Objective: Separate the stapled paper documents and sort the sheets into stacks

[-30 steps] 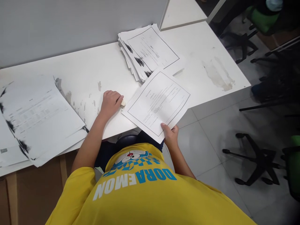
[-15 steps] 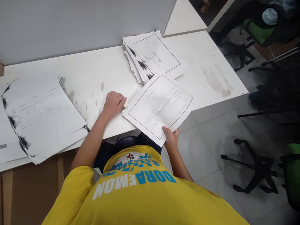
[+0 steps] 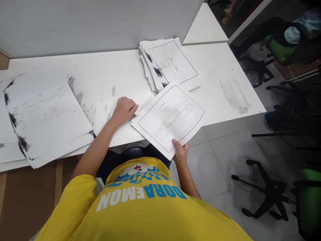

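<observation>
My right hand grips the near corner of a printed sheet of paper that lies partly on the white desk and hangs over its front edge. My left hand rests on the desk with its fingers curled around a small pale eraser, just left of the sheet. A stack of printed papers with dark smudged edges lies behind the sheet, near the grey partition.
A second, spread pile of smudged papers covers the desk's left end. The desk surface has scuffed patches. Office chair bases and green chairs stand on the tiled floor at the right.
The view has shifted slightly, so everything sits a little further right and lower. My right hand keeps hold of the sheet, which has barely moved; my left hand stays on the eraser.
</observation>
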Motion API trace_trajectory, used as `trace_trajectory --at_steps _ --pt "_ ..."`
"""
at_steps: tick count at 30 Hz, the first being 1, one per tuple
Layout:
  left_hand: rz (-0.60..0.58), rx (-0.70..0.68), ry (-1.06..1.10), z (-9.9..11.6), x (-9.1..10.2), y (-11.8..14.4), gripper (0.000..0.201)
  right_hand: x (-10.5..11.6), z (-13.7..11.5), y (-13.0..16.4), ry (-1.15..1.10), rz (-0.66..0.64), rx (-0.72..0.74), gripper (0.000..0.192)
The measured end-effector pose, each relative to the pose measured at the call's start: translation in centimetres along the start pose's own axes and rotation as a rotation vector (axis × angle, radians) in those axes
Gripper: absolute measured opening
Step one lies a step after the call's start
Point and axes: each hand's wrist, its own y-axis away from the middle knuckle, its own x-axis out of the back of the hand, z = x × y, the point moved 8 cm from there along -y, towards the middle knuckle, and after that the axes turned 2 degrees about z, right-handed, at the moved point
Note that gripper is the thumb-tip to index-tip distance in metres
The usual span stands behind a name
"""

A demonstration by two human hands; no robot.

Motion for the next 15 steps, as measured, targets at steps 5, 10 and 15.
trace_trajectory --at_steps 5,10,15 --pt "-0.002 -0.032 -0.005 0.0 -0.2 0.1 0.035 -0.5 0.6 -0.1 0.013 -0.018 -0.010 0.050" --pt "0.023 -0.064 0.014 0.2 -0.1 0.2 0.033 -0.7 0.4 0.1 0.039 -0.017 -0.039 0.050" --pt "0.024 -0.052 0.009 0.1 -0.2 0.3 0.033 -0.3 -0.4 0.5 0.037 0.030 -0.070 0.051"
